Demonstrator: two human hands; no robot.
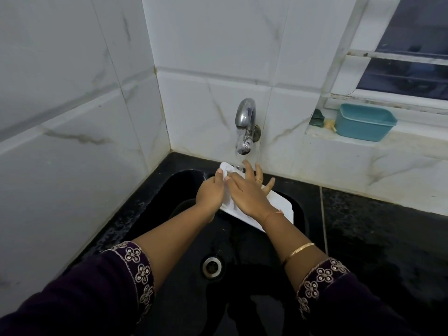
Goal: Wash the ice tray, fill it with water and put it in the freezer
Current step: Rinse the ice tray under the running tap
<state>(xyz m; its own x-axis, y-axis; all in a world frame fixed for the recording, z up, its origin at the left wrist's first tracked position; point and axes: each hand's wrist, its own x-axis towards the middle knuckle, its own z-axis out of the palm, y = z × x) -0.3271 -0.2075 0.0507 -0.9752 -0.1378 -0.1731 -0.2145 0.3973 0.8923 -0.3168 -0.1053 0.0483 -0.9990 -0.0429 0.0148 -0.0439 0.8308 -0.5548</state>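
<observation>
Black sink (pixel 184 238): left hand (pixel 209 194) fingers grasping ice tray (pixel 282 206); right hand (pixel 249 195) fingers straight, spread, pressing it.

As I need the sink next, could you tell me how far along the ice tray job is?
Done: nothing looks finished yet. In hand: washing. The left hand grips the ice tray under the tap over the sink, and the right hand lies flat on it. Left: filling and freezing.

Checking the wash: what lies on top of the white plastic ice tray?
The right hand lies flat across the white plastic ice tray, the left hand grips its edge; the tray's middle is covered.
</observation>
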